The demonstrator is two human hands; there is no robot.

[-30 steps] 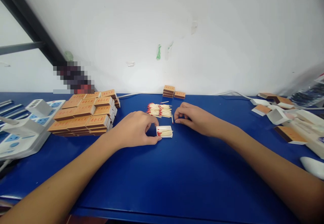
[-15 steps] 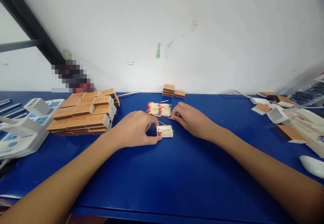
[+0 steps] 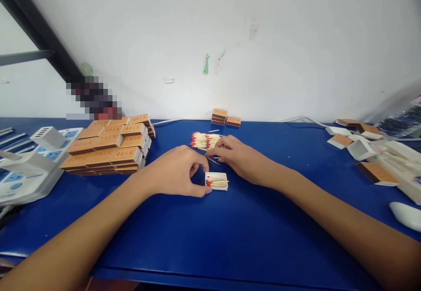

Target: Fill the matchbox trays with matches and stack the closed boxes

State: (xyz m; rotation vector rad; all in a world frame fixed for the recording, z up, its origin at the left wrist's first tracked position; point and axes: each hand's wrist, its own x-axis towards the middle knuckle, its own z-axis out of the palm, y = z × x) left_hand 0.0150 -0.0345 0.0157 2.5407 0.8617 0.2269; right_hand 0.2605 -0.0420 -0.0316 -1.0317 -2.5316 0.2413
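Tray [image 3: 221, 184] on the table [image 3: 210, 238], my left hand [image 3: 179, 171] pinching its left end, could spill if tipped; my right hand [image 3: 237, 157] is curled by a loose match [image 3: 213, 161], can't tell if gripping, and brushing the match pile [image 3: 204, 140] behind could scatter it.

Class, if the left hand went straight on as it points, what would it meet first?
The white matchbox tray, directly before the left hand, whose thumb and finger seem to grip its end, though depth is unclear.

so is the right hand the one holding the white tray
No, the left hand holds the white tray by its left end, while the right hand is by the match pile.
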